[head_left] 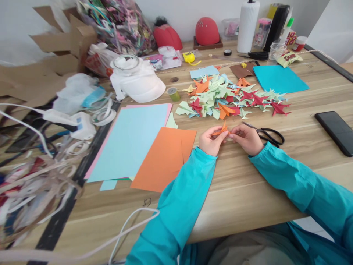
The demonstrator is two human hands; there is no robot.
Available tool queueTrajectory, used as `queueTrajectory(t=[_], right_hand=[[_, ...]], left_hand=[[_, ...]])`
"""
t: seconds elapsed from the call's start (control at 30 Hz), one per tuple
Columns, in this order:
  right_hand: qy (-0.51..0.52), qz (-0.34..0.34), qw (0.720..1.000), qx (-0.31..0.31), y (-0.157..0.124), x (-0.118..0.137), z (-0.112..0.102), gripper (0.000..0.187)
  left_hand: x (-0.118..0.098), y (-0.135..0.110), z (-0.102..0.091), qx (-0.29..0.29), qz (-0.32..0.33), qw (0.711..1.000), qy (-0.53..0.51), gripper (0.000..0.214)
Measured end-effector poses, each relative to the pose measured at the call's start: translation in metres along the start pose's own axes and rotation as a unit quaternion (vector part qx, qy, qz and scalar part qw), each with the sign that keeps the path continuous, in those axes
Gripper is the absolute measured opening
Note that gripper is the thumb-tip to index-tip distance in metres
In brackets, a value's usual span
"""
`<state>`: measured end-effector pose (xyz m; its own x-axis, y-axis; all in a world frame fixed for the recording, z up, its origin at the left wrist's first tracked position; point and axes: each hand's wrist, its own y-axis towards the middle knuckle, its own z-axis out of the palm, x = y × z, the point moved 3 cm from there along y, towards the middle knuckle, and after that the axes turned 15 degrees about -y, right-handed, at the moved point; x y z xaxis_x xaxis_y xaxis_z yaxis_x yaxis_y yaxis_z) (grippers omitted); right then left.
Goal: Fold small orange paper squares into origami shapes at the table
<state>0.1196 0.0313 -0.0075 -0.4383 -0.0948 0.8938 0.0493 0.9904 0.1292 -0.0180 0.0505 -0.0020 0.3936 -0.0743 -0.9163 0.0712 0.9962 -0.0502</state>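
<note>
A small folded orange origami paper (224, 128) is held up between my two hands over the table. My left hand (211, 141) pinches it from the left, thumb pressed on its lower side. My right hand (246, 139) is closed, its thumb and forefinger gripping the paper's right end. Just beyond my hands lies a heap of folded paper cranes (215, 94) in pale green, orange, red and blue. Black-handled scissors (271, 136) rest beside my right hand, their blades partly hidden behind it. Near my left forearm lies a sheet of orange paper (162, 158).
Light blue sheets (132, 136) overlap the orange sheet at left. A bright blue paper stack (281, 79) lies at the back right, a black phone (335, 132) at far right. Cables and ribbons (35, 191) clutter the left side. A white bottle (248, 27) stands at the back.
</note>
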Motion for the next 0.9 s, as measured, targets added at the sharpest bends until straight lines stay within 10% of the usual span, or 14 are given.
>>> queueTrajectory(t=[0.9], right_hand=[[-0.019, -0.019, 1.000, 0.015, -0.0012, 0.0000, 0.0004, 0.034]], left_hand=[[-0.0011, -0.0003, -0.0003, -0.013, 0.002, 0.999, 0.032, 0.037]])
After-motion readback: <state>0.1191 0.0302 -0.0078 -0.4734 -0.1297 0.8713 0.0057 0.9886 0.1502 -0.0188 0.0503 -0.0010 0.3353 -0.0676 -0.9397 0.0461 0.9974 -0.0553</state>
